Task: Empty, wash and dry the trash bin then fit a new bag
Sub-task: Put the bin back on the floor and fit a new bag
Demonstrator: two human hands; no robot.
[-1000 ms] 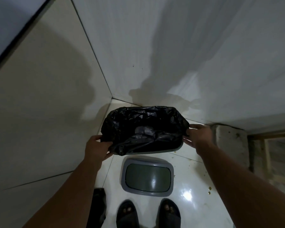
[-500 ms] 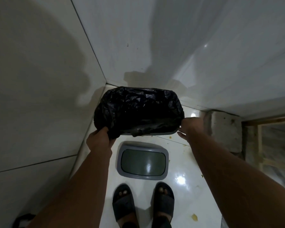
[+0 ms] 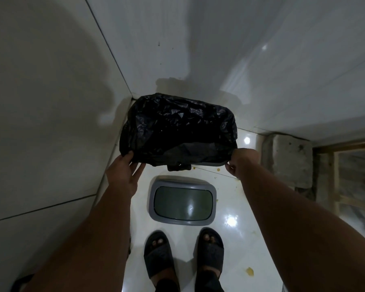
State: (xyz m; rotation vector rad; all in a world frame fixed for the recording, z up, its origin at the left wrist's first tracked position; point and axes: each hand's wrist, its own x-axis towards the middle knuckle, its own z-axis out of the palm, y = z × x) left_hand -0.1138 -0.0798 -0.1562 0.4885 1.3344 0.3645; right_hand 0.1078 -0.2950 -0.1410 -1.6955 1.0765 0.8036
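Observation:
A grey trash bin (image 3: 211, 164) stands in the floor corner, its top wrapped in a black trash bag (image 3: 177, 131) that hides nearly all of it. My left hand (image 3: 125, 172) is at the bag's front-left corner, fingers straight and spread, thumb touching the plastic. My right hand (image 3: 239, 162) curls round the bin's front-right rim where the bag's edge ends. The bin's grey lid (image 3: 182, 200) with its dark swing flap lies flat on the floor between the bin and my feet.
Tiled walls close in on the left and behind the bin. A rough concrete block (image 3: 289, 161) and a wooden frame (image 3: 335, 178) stand to the right. My sandalled feet (image 3: 183, 256) are on the glossy white floor, which has yellow crumbs (image 3: 249, 271) on it.
My left hand has let go of the bag's corner and its fingers have straightened. The right hand stays on the rim. The bag's front edge sits lower over the bin.

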